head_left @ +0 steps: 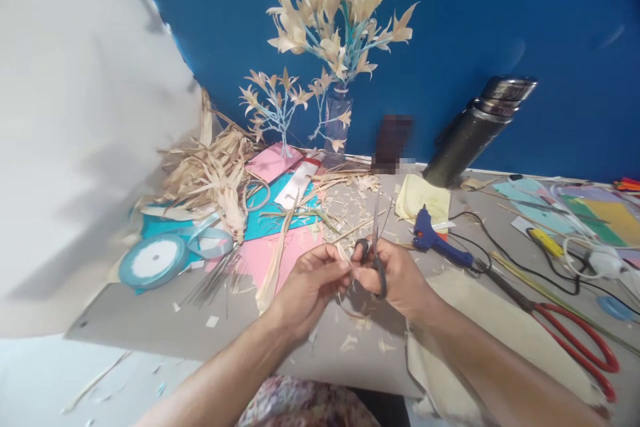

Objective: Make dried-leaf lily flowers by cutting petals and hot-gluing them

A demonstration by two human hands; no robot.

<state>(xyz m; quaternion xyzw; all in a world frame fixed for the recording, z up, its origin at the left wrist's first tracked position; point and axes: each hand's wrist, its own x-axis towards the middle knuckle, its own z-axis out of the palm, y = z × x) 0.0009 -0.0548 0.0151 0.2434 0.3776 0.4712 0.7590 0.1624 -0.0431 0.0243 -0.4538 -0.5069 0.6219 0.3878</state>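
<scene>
My left hand (307,287) is closed in a pinch on a small pale piece of corn husk (344,253) above the table's front middle. Close beside it, my right hand (403,277) has its fingers through the handles of small black-handled scissors (381,277), whose blades point up and away from me. The right fingertips meet the left ones at the husk piece, partly hiding it. Just left of my hands lies a long husk strip (274,260) on pink paper (253,259). Husk trimmings are scattered beyond and beneath the hands.
At the left are a blue ribbon spool (155,257), thin wires (217,283) and a husk heap (205,167). Husk flowers (330,13) stand in a clear bottle (338,120) by the wall. Rightward are a thermos (470,133), a blue glue gun (440,240) and large red-handled scissors (575,333).
</scene>
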